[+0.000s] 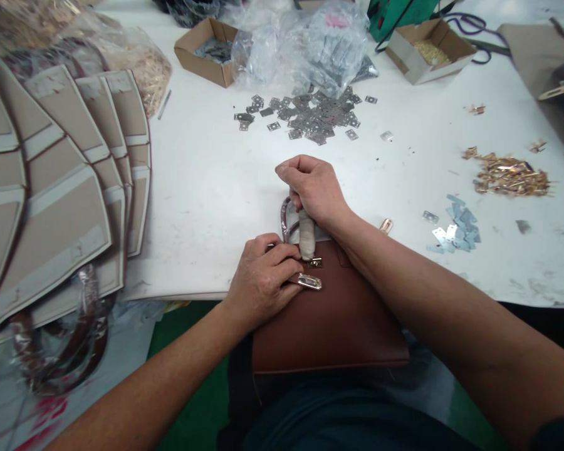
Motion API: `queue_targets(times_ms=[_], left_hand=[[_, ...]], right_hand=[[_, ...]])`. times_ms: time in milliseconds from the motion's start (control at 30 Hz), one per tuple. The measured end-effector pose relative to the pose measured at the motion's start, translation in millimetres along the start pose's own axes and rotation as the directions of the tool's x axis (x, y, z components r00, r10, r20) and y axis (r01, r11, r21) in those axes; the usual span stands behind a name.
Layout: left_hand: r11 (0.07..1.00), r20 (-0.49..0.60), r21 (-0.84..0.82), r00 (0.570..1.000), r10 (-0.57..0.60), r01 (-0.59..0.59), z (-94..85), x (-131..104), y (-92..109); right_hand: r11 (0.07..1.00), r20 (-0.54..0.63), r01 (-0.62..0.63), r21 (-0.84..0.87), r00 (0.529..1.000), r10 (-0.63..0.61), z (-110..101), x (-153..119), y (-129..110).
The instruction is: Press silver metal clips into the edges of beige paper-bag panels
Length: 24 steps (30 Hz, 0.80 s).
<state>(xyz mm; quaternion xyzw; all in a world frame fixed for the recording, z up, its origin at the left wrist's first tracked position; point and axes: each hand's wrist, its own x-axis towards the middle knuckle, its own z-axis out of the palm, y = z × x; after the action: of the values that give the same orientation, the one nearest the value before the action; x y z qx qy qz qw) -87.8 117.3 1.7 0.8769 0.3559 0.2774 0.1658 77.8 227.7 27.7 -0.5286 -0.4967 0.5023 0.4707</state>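
Observation:
A brown leather bag [333,326] lies over the table's front edge, toward my body. My left hand [266,275] presses on its upper left, fingers closed around a short strap with a shiny metal end plate [309,282]. Just above that plate, a small metal clasp fitting [315,263] sits on the leather. My right hand [313,188] is closed in a fist around the upper part of a tool wrapped in beige tape [307,237]. Its lower end stands close beside the fitting; whether they touch I cannot tell. A plastic-wrapped bag handle [284,219] rises behind my left fingers.
Flat metal plates [322,116] are heaped ahead. Gold fittings [512,175] and silver plates [460,225] lie at right. Stacked beige bag panels [66,188] cover the left. Two cardboard boxes [216,72] [413,75] and plastic bags [305,47] stand at the back.

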Motion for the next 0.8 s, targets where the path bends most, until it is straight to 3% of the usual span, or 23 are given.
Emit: queue_targets(times_ms=[267, 433, 567, 667, 733, 800], left_hand=[[1.0, 0.015, 0.007, 1.0, -0.012, 0.012, 0.3, 1, 0], [0.999, -0.002, 0.033, 1.0, 0.01, -0.01, 0.2, -2, 2], [0.995, -0.083, 0.087, 0.995, 0.051, -0.044, -1.6, -10, 4], [0.993, -0.167, 0.104, 0.983, 0.072, -0.055, -3.1, -15, 5], [0.999, -0.232, 0.039, 0.972, 0.042, -0.034, -4.7, -17, 10], [0.99, -0.325, -0.125, 0.94, -0.107, 0.07, -7.8, -16, 20]], right_hand=[[1.0, 0.023, 0.011, -0.01, 1.0, -0.011, 2, 0, 6], [0.996, 0.029, -0.002, 0.089, 1.0, -0.001, 2, 2, 11], [0.978, -0.141, 0.058, 0.203, 0.99, -0.03, -23, 1, -18], [0.971, -0.295, 0.201, 0.132, 0.943, -0.156, -51, -37, -68], [0.967, -0.303, 0.254, 0.008, 0.923, -0.239, -62, -86, -97], [0.967, -0.237, 0.214, -0.138, 0.941, -0.242, -61, -143, -105]])
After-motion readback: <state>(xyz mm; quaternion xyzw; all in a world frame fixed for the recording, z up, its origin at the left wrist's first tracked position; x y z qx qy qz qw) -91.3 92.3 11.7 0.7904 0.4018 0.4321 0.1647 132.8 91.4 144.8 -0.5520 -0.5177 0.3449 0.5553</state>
